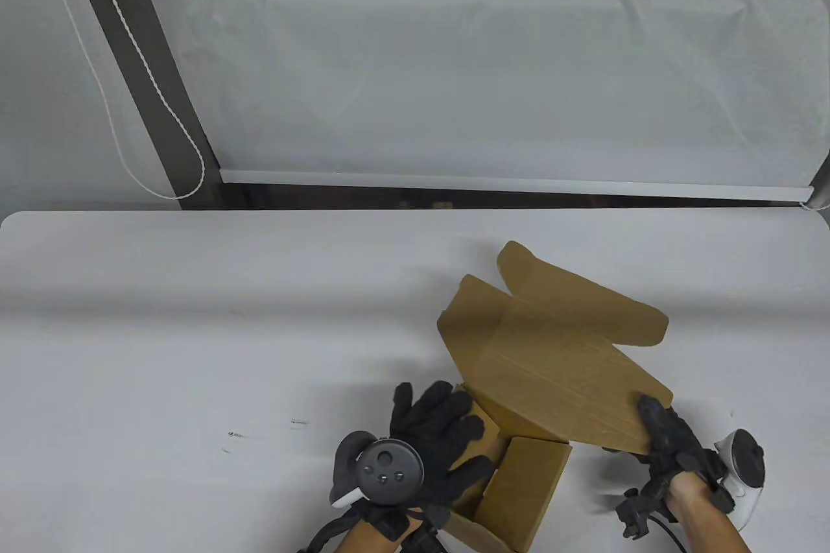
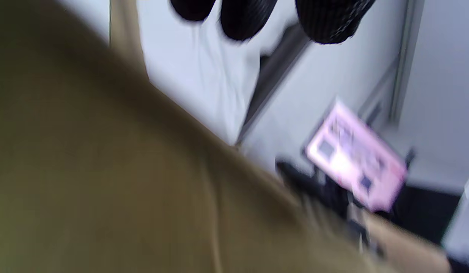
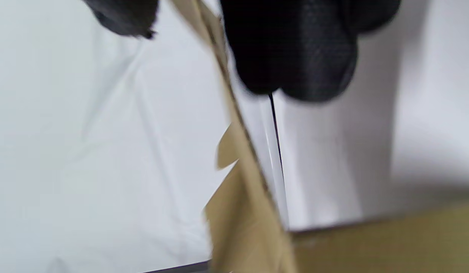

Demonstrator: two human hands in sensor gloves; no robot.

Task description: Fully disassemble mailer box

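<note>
A brown cardboard mailer box (image 1: 519,494) stands at the table's front edge, its lid (image 1: 551,358) swung up and back with side flaps spread. My left hand (image 1: 441,443) lies with fingers spread against the box's left wall, not closed on it. My right hand (image 1: 655,423) pinches the lid's near right corner between thumb and fingers. In the right wrist view the lid's edge (image 3: 234,151) runs between my gloved fingers (image 3: 295,49). In the left wrist view blurred cardboard (image 2: 105,182) fills the lower left under my fingertips (image 2: 325,22).
The white table (image 1: 194,332) stretches left and back from the box. A grey wall and a white window blind with a cord (image 1: 162,99) lie behind the table's far edge. A pink screen (image 2: 356,155) shows off the table in the left wrist view.
</note>
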